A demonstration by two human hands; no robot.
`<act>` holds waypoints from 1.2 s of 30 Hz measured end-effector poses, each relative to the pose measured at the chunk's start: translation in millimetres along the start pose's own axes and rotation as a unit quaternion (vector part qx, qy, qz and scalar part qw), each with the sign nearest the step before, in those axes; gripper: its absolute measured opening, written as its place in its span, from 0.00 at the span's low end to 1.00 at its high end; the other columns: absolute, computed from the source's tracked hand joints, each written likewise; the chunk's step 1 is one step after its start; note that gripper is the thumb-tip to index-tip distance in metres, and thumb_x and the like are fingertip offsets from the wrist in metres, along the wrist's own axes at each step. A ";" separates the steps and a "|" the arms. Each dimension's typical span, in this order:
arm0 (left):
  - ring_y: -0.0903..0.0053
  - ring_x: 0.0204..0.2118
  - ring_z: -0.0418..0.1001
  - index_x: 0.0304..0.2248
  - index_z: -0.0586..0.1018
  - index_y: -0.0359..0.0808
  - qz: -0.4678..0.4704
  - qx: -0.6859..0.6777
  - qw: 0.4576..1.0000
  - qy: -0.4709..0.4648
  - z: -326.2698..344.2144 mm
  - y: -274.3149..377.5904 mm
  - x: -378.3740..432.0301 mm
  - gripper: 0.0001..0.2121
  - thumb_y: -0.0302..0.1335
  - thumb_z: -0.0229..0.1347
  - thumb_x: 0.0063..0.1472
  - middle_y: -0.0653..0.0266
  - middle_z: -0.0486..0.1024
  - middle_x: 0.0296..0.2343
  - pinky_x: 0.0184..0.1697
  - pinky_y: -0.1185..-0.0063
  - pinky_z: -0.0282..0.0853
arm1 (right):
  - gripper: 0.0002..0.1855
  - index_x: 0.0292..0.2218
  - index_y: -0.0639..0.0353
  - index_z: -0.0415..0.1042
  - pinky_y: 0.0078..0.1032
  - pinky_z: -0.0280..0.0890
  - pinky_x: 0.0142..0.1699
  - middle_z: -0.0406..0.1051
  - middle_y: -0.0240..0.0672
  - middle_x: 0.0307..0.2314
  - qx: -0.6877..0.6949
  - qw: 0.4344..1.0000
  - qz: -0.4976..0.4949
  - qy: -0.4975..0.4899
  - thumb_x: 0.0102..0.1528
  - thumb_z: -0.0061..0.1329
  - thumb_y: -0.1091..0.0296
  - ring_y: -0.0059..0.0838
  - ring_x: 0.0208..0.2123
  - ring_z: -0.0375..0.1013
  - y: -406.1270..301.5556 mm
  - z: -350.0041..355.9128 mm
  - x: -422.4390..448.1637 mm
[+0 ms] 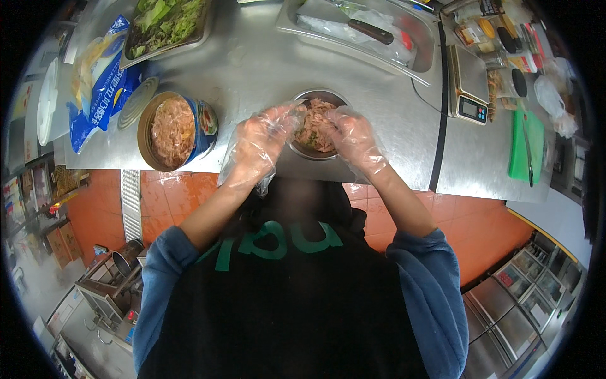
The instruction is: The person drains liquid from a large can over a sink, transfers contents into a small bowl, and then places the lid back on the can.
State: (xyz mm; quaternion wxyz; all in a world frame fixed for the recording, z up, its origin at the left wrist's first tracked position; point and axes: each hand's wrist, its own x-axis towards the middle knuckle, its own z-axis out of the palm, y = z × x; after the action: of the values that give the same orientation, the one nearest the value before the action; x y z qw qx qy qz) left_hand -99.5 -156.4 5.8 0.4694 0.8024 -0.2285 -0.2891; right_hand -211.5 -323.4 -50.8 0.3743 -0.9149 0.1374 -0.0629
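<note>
A round metal bowl (323, 156) sits near the front edge of the steel worktable, holding flaked tuna-like meat (316, 124) with some green bits low in it. My left hand (259, 142), in a clear plastic glove, is at the bowl's left rim with its fingers curled inward. From the right, my right hand (354, 135), gloved alike, reaches over the rim, and its bent fingertips touch the flakes. Whether either hand pinches any meat is hidden by fingers and loose plastic. Left of my left hand stands a large opened tin (204, 124), full of similar pale pink meat (173, 130).
Behind the tin lie its round lid (137, 103) and a blue mozzarella bag (106, 90). A lettuce tray (163, 53) stands far left. A steel pan (421, 61) bears a dark-handled knife (371, 31). Rightward are a digital scale (468, 85) and a green cutting board (534, 142) with a knife.
</note>
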 end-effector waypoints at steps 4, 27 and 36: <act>0.79 0.30 0.76 0.42 0.79 0.38 -0.022 -0.001 1.000 -0.001 -1.1 -3.2 -3.3 0.12 0.28 0.55 0.58 0.57 0.79 0.31 0.36 0.80 0.71 | 0.19 0.42 0.58 0.71 0.39 0.65 0.43 0.70 0.47 0.35 -0.052 0.998 -0.041 -0.013 0.47 0.54 0.66 0.48 0.39 0.70 -6.2 2.5 2.2; 0.78 0.32 0.76 0.42 0.74 0.24 -0.017 -0.148 0.989 0.021 -14.8 -4.2 -0.8 0.14 0.24 0.56 0.58 0.57 0.77 0.30 0.37 0.82 0.72 | 0.14 0.38 0.56 0.73 0.36 0.68 0.41 0.71 0.41 0.35 -0.089 0.987 -0.131 0.010 0.46 0.51 0.68 0.43 0.40 0.70 -3.9 -2.6 8.5; 0.75 0.35 0.77 0.43 0.73 0.23 -0.011 -0.230 0.973 0.029 -20.5 14.4 -13.4 0.14 0.23 0.54 0.60 0.56 0.77 0.34 0.38 0.82 0.73 | 0.12 0.31 0.59 0.73 0.38 0.66 0.42 0.69 0.45 0.32 -0.132 0.979 -0.138 -0.064 0.50 0.43 0.63 0.43 0.36 0.71 -7.4 39.2 33.7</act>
State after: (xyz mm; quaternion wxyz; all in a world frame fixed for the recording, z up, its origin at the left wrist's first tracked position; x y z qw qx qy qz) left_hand -96.7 -141.6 30.0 0.6447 0.6834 -0.1335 -0.3155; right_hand -169.4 -302.2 -73.1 0.2456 -0.9687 -0.0079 -0.0363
